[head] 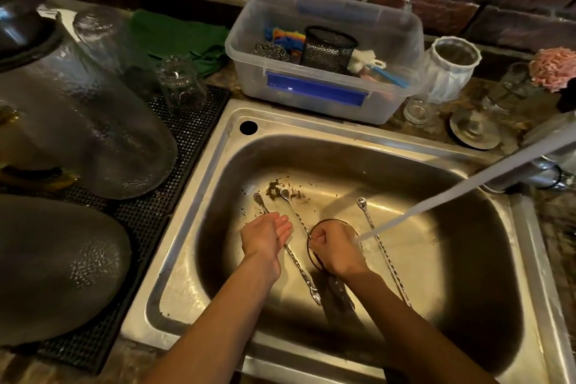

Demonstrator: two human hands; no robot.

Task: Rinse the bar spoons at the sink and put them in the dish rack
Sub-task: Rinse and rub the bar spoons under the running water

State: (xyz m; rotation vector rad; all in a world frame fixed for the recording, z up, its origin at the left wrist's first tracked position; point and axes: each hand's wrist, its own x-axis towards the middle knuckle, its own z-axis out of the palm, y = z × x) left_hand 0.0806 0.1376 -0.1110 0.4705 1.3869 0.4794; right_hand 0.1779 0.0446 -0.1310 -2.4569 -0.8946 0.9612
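Three long twisted-handle bar spoons lie in the steel sink (467, 290). The left spoon (299, 268) passes under my left hand (265, 238), which hovers with straight fingers and holds nothing. My right hand (335, 251) is curled over the drain, and its fingers pinch the handle of the middle spoon (294, 210). That spoon's bowl rests among dark debris (274, 188) at the back of the basin. The right spoon (385, 256) lies untouched beside my right wrist. Water (436, 201) streams in from the tap at the right and hits my right hand.
A black rubber mat (187, 146) left of the sink carries upturned glass jugs (78, 121) and glasses. Behind the sink stands a clear tub (318, 93) with a mesh cup and scourers. A sink plug (473, 131), glasses and a white-wrapped jar (448, 72) stand at the right.
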